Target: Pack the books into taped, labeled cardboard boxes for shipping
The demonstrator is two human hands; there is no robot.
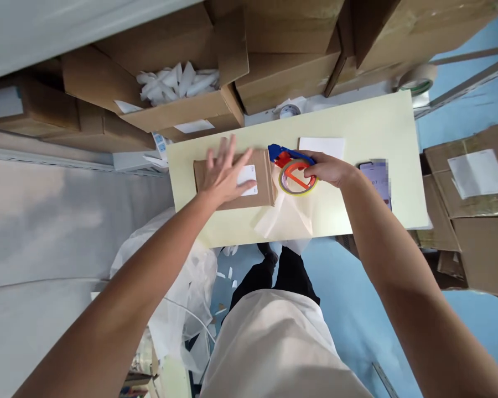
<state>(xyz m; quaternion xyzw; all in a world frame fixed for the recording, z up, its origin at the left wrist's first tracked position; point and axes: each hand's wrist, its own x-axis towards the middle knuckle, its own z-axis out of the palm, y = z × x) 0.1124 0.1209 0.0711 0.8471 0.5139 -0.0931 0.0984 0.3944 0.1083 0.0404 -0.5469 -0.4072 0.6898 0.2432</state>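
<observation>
A small cardboard box (236,202) with a white label (249,178) on top lies on the pale table (382,121). My left hand (224,174) is over the box, its fingers spread and slightly blurred; whether the palm presses on the cardboard I cannot tell. Gripped in my right hand (323,168) is a blue and red tape dispenser (284,157) carrying a roll of tape. Its blue head is at the box's right end. Below the dispenser, a thin translucent sheet (284,218) hangs over the table's front edge.
A phone (375,179) lies to the right, and white paper (321,146) sits behind my right hand. An open carton (182,113) of white pieces stands at the back left, near a tape roll (289,111). Stacked cartons (481,237) flank the table's right end.
</observation>
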